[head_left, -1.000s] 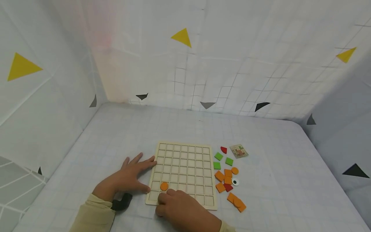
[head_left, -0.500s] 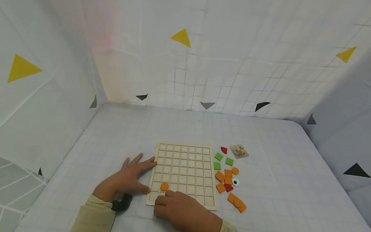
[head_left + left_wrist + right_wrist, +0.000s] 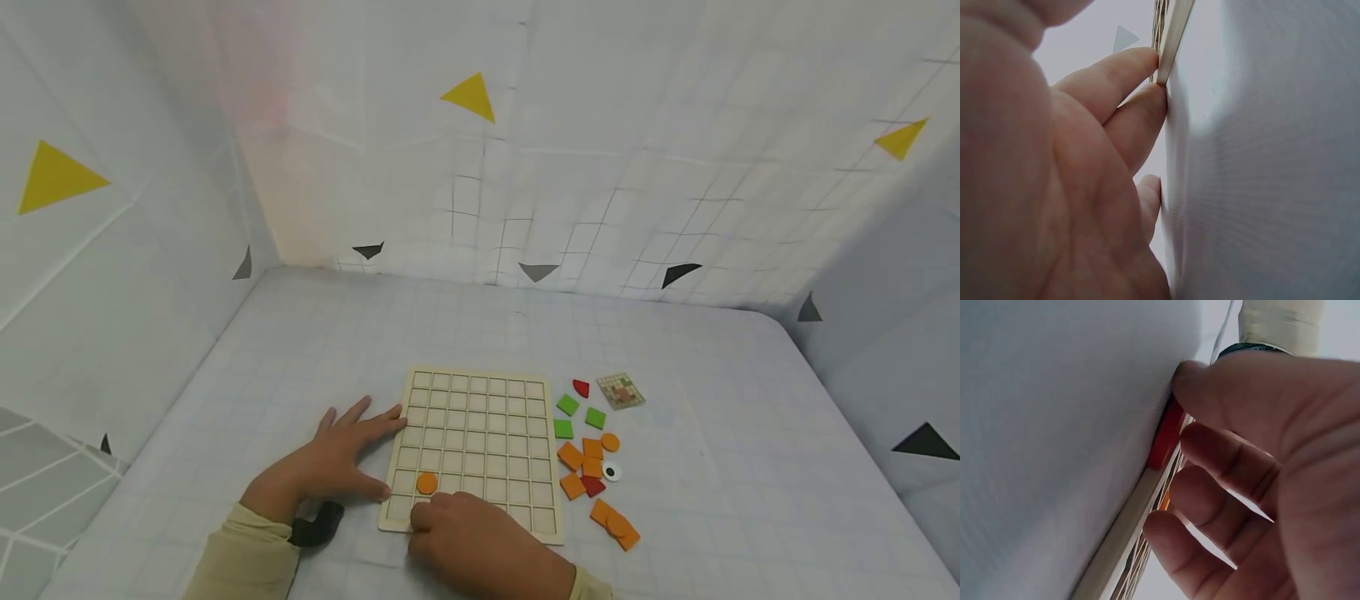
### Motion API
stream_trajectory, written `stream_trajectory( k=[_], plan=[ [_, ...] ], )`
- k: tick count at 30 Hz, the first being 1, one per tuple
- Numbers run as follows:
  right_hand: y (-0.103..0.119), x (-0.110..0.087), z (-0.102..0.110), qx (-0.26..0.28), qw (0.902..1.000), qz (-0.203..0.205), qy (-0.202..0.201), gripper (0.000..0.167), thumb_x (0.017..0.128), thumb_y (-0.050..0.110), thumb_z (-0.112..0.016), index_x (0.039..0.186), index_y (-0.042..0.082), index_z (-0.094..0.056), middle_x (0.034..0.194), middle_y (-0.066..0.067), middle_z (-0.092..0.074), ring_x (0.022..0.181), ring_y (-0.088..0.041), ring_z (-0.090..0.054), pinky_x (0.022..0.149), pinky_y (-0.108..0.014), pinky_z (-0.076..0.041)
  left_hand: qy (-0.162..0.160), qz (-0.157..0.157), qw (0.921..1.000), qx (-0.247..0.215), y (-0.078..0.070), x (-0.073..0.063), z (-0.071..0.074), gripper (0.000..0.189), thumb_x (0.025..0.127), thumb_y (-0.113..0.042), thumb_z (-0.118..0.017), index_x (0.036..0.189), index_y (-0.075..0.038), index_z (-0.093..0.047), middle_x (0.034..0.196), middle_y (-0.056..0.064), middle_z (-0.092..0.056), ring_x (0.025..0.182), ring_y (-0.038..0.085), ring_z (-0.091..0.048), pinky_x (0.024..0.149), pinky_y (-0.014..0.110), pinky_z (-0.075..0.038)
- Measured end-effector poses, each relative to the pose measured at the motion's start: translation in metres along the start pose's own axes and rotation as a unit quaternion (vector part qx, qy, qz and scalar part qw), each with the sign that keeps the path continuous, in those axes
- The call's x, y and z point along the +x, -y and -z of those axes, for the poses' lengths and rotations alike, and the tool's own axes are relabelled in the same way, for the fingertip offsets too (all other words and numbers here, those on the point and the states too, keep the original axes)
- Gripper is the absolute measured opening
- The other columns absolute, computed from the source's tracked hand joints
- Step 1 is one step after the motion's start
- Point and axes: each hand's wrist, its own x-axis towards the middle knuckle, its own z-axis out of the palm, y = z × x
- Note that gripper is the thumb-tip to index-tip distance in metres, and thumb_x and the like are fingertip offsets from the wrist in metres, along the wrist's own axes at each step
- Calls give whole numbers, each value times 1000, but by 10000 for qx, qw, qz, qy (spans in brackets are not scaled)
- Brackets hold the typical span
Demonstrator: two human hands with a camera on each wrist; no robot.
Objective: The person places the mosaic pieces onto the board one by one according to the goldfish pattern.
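A pale wooden grid board [image 3: 491, 422] lies on the white cloth, with an orange round piece [image 3: 427, 483] in a cell near its front left corner. My left hand [image 3: 337, 458] has its fingers spread, fingertips and thumb touching the board's left edge. In the left wrist view, fingertips [image 3: 1147, 59] meet the board's side. At the board's front edge, my right hand [image 3: 480, 537] pinches a red piece [image 3: 1167, 434] between thumb and forefinger. The right wrist view shows it beside the board's rim; its full shape is hidden, and the head view does not show it.
Right of the board lie several orange pieces [image 3: 592, 448], several green squares [image 3: 567, 405], a red wedge [image 3: 581, 388] and a white eye-like disc [image 3: 612, 472]. A small pattern card [image 3: 621, 391] lies behind them. White cloth walls enclose the table's back and sides.
The right hand shifts slightly left, then slightly back right along the board's front edge. The left hand and the orange round piece stay in place.
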Motion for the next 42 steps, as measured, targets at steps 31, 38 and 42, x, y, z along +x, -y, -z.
stream_trajectory(
  k=[31, 38, 42],
  plan=[
    [-39, 2, 10, 792, 9803, -1745, -485, 16, 93, 22, -74, 105, 33, -76, 88, 22, -72, 77, -1, -60, 77, -23, -56, 35, -4, 10000, 18, 2, 2, -2, 95, 71, -42, -90, 154, -30, -46, 167, -10, -30, 159, 37, -5, 122, 68, 6],
    [-18, -2, 9, 203, 9796, -1997, -49, 25, 93, 21, -73, 118, 28, -74, 130, 12, -68, 111, -11, -65, 93, -30, -58, 5, -115, 9999, 92, 1, 2, 0, 95, 70, -42, -90, 153, -28, -47, 167, -7, -31, 158, 41, -6, 120, 72, 5],
    [-6, -5, 8, 466, 9763, -2101, 219, 34, 94, 23, -71, 127, 25, -68, 143, 5, -60, 125, -16, -58, 104, -37, -53, 22, -116, 9999, 60, 1, 0, 0, 96, 70, -44, -90, 153, -27, -46, 167, -6, -31, 158, 42, -6, 119, 73, 5]
  ],
)
